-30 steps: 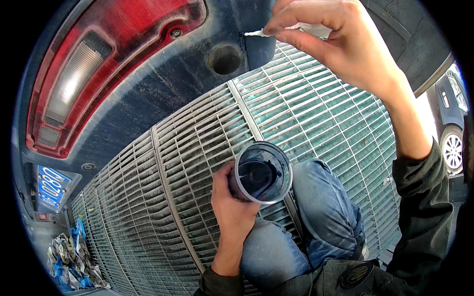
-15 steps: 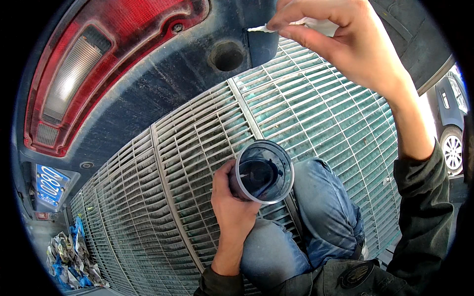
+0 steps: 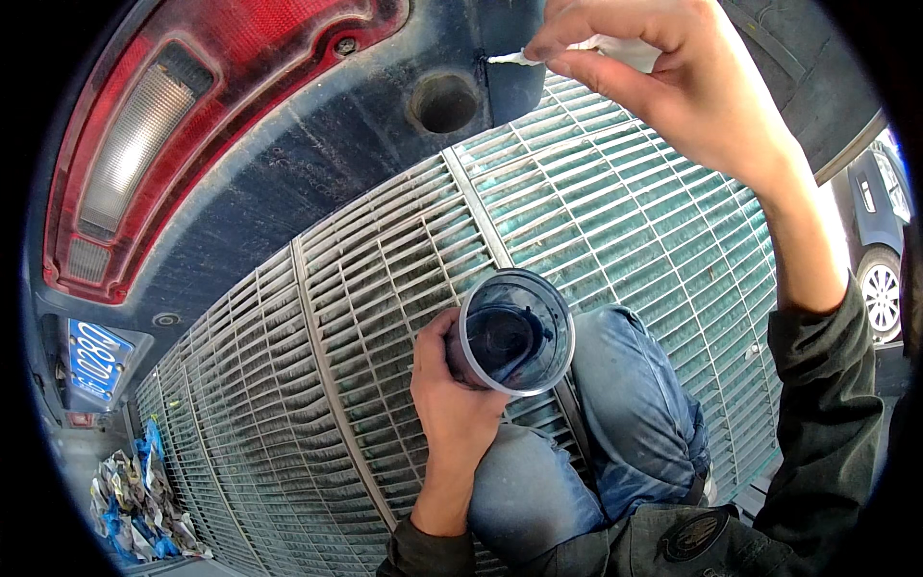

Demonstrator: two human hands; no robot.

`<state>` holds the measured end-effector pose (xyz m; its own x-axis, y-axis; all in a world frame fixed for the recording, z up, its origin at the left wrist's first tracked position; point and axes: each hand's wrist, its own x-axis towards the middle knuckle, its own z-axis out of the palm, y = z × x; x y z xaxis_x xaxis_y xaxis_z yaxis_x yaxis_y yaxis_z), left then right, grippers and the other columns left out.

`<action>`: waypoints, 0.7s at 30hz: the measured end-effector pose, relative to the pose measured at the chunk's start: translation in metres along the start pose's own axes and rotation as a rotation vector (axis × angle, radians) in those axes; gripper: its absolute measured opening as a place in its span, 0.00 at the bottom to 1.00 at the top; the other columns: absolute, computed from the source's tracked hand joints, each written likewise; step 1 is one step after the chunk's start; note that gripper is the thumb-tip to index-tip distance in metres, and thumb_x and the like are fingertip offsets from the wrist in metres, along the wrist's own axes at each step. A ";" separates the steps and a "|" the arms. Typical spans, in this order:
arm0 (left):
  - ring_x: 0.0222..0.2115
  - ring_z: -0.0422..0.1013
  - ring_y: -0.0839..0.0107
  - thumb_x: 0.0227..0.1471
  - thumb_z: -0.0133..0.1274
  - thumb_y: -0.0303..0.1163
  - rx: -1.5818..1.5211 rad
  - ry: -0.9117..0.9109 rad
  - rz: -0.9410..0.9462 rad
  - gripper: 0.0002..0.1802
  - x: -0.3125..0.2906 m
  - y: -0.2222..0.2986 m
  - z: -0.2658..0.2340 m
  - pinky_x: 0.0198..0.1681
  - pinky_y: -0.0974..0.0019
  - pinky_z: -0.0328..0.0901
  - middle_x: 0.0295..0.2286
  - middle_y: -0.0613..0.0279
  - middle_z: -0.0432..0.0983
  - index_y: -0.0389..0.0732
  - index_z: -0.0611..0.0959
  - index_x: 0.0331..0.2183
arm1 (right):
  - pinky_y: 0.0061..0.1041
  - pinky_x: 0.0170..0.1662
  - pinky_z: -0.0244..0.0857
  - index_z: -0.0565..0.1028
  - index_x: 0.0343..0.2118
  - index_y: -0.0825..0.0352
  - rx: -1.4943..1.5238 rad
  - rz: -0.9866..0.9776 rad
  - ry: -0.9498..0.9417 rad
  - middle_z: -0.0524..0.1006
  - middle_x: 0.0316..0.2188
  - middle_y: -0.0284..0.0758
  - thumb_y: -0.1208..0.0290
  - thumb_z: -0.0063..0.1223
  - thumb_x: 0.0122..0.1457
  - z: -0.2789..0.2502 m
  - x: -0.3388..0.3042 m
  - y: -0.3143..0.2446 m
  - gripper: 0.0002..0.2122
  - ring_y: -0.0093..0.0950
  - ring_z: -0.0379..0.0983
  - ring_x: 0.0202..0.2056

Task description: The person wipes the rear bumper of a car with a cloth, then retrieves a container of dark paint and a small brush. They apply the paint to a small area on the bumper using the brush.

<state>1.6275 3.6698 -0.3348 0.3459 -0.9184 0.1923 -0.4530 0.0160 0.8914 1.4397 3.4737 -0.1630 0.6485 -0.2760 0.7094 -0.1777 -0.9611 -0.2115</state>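
Note:
My left hand (image 3: 454, 404) is wrapped round a clear plastic cup (image 3: 560, 344), tilted so its mouth shows, above my knees. Dark blue, paint-like liquid (image 3: 495, 344) lies in the cup and streaks its inner wall. Up at the top right, my right hand (image 3: 687, 91) pinches a thin white twist of paper (image 3: 514, 60), its looser part tucked under the fingers. The tip of the twist meets, or nearly meets, a dark wet-looking mark by a seam in the dark blue vehicle body (image 3: 317, 178). A round hole (image 3: 445, 103) sits just below left of that tip.
A red and clear tail light (image 3: 144, 144) and a blue licence plate (image 3: 98, 358) are on the vehicle at left. Metal floor grating (image 3: 375, 260) spreads beneath me. Crumpled paper and blue plastic (image 3: 139, 500) lie lower left. Another car (image 3: 877, 226) stands far right.
The white tip has shifted slightly right in the picture, as has the vehicle body around it. The mark by the seam looks darker. Both grips stay the same.

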 end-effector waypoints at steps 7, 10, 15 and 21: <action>0.41 0.75 0.61 0.30 0.73 0.30 -0.024 -0.009 -0.039 0.39 -0.001 -0.001 0.000 0.45 0.64 0.69 0.41 0.53 0.75 0.36 0.74 0.48 | 0.26 0.36 0.71 0.80 0.33 0.69 0.016 0.032 -0.007 0.77 0.31 0.37 0.81 0.59 0.51 0.001 -0.001 0.001 0.06 0.31 0.77 0.35; 0.42 0.75 0.61 0.30 0.73 0.29 -0.006 -0.011 -0.030 0.40 -0.001 -0.001 -0.001 0.45 0.64 0.69 0.41 0.53 0.75 0.37 0.74 0.48 | 0.26 0.36 0.71 0.80 0.33 0.69 0.017 0.033 -0.003 0.77 0.31 0.37 0.81 0.59 0.52 0.001 -0.002 0.001 0.06 0.32 0.77 0.35; 0.42 0.75 0.61 0.30 0.73 0.29 0.010 -0.009 -0.028 0.40 -0.001 -0.001 -0.001 0.45 0.64 0.69 0.42 0.53 0.75 0.36 0.74 0.48 | 0.27 0.37 0.71 0.79 0.33 0.70 0.034 0.020 -0.006 0.78 0.31 0.38 0.81 0.59 0.52 0.001 -0.002 0.001 0.05 0.32 0.77 0.35; 0.41 0.75 0.60 0.30 0.72 0.28 -0.013 -0.011 -0.028 0.40 0.000 0.001 0.000 0.45 0.64 0.69 0.41 0.52 0.75 0.36 0.74 0.48 | 0.27 0.38 0.71 0.80 0.33 0.69 0.025 0.056 -0.017 0.78 0.31 0.37 0.80 0.59 0.53 0.002 -0.004 0.001 0.05 0.31 0.77 0.36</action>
<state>1.6275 3.6702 -0.3341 0.3490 -0.9229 0.1627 -0.4329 -0.0048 0.9014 1.4390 3.4741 -0.1673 0.6503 -0.3286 0.6849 -0.1952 -0.9436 -0.2674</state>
